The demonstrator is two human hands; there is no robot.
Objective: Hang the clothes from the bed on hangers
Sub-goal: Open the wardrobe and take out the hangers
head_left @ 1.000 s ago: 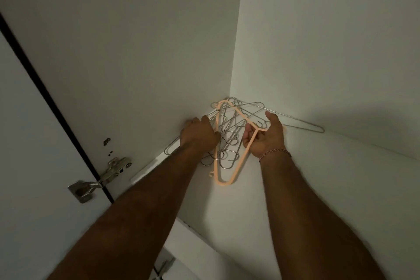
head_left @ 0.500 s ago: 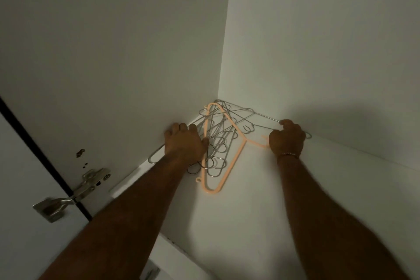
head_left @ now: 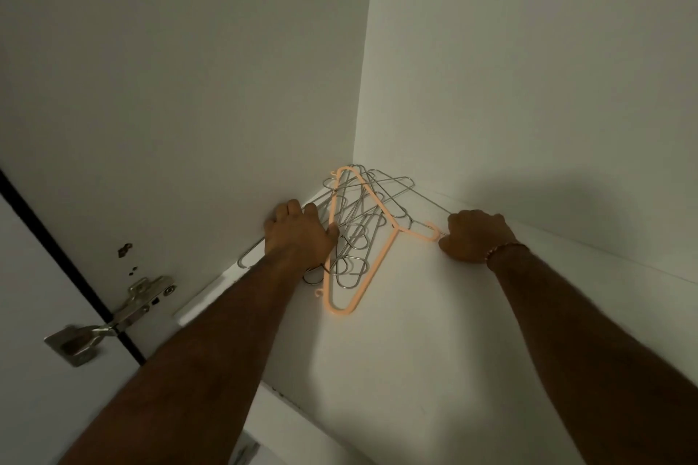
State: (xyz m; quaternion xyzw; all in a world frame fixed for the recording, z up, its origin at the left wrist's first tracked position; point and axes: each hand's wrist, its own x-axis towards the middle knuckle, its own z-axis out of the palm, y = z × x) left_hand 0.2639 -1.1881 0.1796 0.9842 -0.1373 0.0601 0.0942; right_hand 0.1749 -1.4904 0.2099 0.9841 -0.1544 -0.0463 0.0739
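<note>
The task looks to be at its very start: the hangers are only being gathered, and no clothes or bed appear in view, so nothing can be called hung yet.

Both arms reach into the corner of a white wardrobe shelf (head_left: 434,332). A tangle of metal hangers (head_left: 355,230) lies in that corner, against the side wall, with one peach plastic hanger (head_left: 372,264) lying on top of the pile, its hook pointing toward the right.

The left hand (head_left: 298,234) rests on the left side of the pile, its fingers (head_left: 292,208) curled down over the wires; they seem to grip several hangers, though the back of the hand hides the actual hold. The right hand (head_left: 476,236) sits just beside the peach hook, curled into a fist with knuckles up. A thin wire runs from the pile to this hand, so it probably pinches the end of a metal hanger, but what the fingers close on cannot be told for certain.

At the lower left, a metal hinge (head_left: 113,317) joins the wardrobe door (head_left: 34,313) to the side wall.

What is left, by my judgement, is nearly everything: pulling a hanger free of the tangle, carrying it to the bed, and putting each garment on a hanger. The interlocked wires may snag when pulled apart.
</note>
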